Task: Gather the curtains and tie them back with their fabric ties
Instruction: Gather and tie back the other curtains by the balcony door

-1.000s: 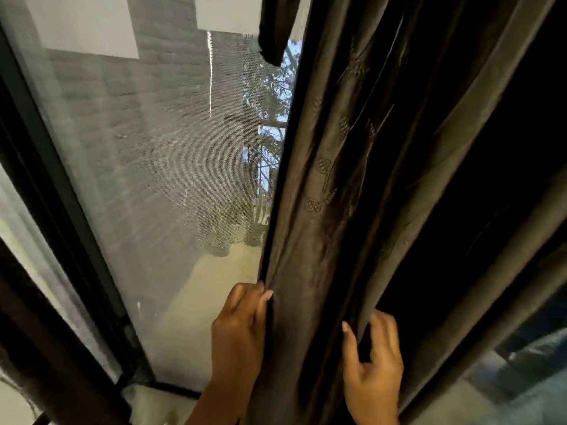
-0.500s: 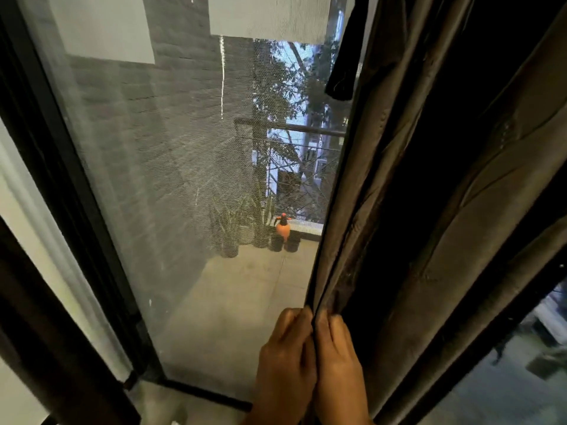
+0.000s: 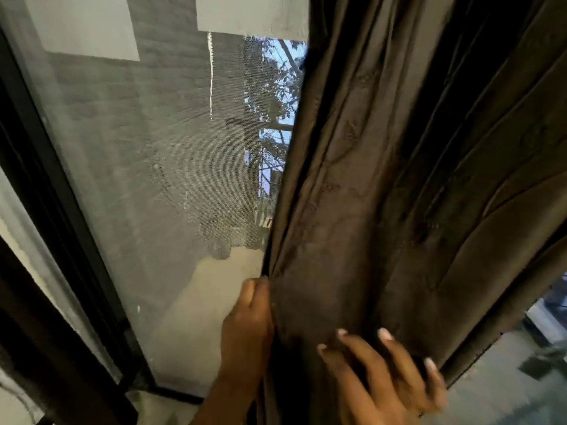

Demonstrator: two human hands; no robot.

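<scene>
Item 1, curtain point(image 3: 383, 194): dark brown embroidered fabric is hanging in folds and filling the frame from 12 to 4 o'clock, its leading edge running down to 6 o'clock. Since 0.5 s ago that edge is sitting further left across the window, covering the balcony plants and the orange sprayer then in view.

Item 2, left hand point(image 3: 247, 329): at 6 o'clock, its fingers are curling round the curtain's leading edge and gripping it, as before.

Item 3, right hand point(image 3: 383, 372): at 5 o'clock, blurred, its fingers are spreading straight against the front of the folds, clasping nothing. It was pressed against the left hand 0.5 s ago; the 2 are now apart.

Item 4, mesh screen point(image 3: 159, 167): it is filling 8 to 12 o'clock inside a black frame point(image 3: 70, 250).
</scene>
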